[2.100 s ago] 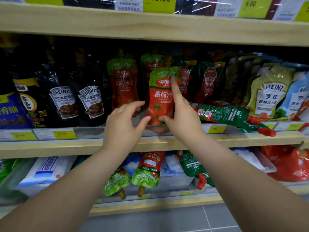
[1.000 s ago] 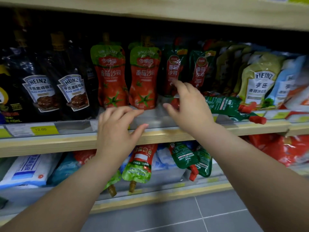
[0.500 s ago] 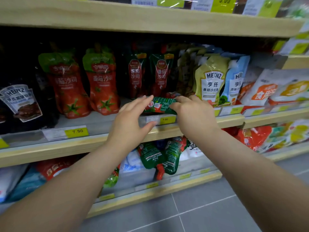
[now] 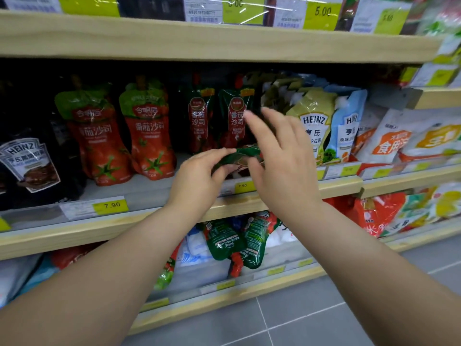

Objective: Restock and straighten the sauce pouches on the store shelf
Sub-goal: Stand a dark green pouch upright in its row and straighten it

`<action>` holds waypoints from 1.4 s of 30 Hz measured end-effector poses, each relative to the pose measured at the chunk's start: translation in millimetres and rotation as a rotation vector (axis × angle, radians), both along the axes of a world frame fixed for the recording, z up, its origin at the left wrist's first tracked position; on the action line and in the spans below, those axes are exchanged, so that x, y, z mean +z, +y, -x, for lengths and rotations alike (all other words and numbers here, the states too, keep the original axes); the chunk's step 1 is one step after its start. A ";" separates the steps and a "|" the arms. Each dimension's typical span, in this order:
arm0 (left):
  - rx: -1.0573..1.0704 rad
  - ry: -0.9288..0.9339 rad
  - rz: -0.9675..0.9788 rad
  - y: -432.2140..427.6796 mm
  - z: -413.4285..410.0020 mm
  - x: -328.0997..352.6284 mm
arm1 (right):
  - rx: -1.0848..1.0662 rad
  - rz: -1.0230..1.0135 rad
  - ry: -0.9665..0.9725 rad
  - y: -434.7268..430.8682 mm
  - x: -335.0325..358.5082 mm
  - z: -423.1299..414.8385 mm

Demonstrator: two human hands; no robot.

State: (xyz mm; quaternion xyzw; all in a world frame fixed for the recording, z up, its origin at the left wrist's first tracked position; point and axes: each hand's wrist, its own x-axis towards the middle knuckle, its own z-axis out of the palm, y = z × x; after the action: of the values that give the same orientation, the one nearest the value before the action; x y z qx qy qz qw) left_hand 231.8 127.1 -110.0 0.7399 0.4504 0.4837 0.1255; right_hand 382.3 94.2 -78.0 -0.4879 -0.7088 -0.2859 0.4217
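Head view: store shelf (image 4: 274,196), tag 7.90.
Labels: HEINZ, TOMATO KETCHUP.
Green pouch (image 4: 243,154): lying crosswise.
Left hand (image 4: 199,179): pinching pouch's left end.
Right hand (image 4: 282,156): fingers spread, thumb touching pouch.

black pouch (image 4: 28,161) at the shelf's left end showing "HEINZ" | two red pouches (image 4: 149,136) showing "番茄沙司" | dark green pouches (image 4: 235,118) reading "番茄沙司 TOMATO KETCHUP" | olive pouch (image 4: 313,121) showing "HEINZ" | front-edge price tags (image 4: 111,205) reading "7.90" | upper shelf tag (image 4: 323,12) showing "5.00"
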 end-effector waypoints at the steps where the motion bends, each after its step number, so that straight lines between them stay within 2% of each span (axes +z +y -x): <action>1: -0.007 -0.002 0.013 -0.3 2.0 1.7 | 0.012 -0.035 0.073 -1.4 -4.4 1.9; 3: 0.007 -0.022 0.049 0.6 6.3 5.1 | 0.068 -0.060 0.181 -2.7 -18.9 6.6; 5: 0.031 -0.070 0.082 2.6 10.5 9.5 | 0.123 0.002 0.228 -0.8 -34.3 12.3; 11: 0.062 -0.154 0.167 17.2 26.0 17.7 | 0.160 0.336 0.213 20.5 -29.0 36.4; 18: 0.031 -0.169 0.307 21.0 34.6 24.0 | 0.242 0.518 0.272 44.4 -26.4 50.3; 21: 0.093 -0.001 0.277 6.1 46.8 14.3 | 0.266 0.547 0.313 49.2 -29.2 50.8; 26: 0.268 0.472 0.025 -21.8 80.3 -19.2 | 0.247 0.602 0.328 65.0 -27.4 59.0; 28: 0.294 0.589 -0.041 -23.7 86.6 -33.7 | 0.232 0.625 0.322 72.7 -28.0 65.6; 33: 0.292 0.579 -0.167 -22.4 90.9 -49.4 | 0.134 0.644 0.212 91.0 -27.7 77.5; 37: 0.285 0.575 -0.179 -20.6 91.1 -52.7 | 0.033 0.655 0.120 102.9 -25.7 84.3; 42: 0.286 0.556 -0.195 -20.9 89.3 -56.2 | -0.016 0.676 0.120 103.6 -27.3 82.7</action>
State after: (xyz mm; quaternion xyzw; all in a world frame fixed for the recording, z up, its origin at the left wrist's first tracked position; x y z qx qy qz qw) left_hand 142.6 106.3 -166.1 0.7812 0.5185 0.3168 -0.1430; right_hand 299.7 197.7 -105.4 -0.6216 -0.7335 -0.0091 0.2749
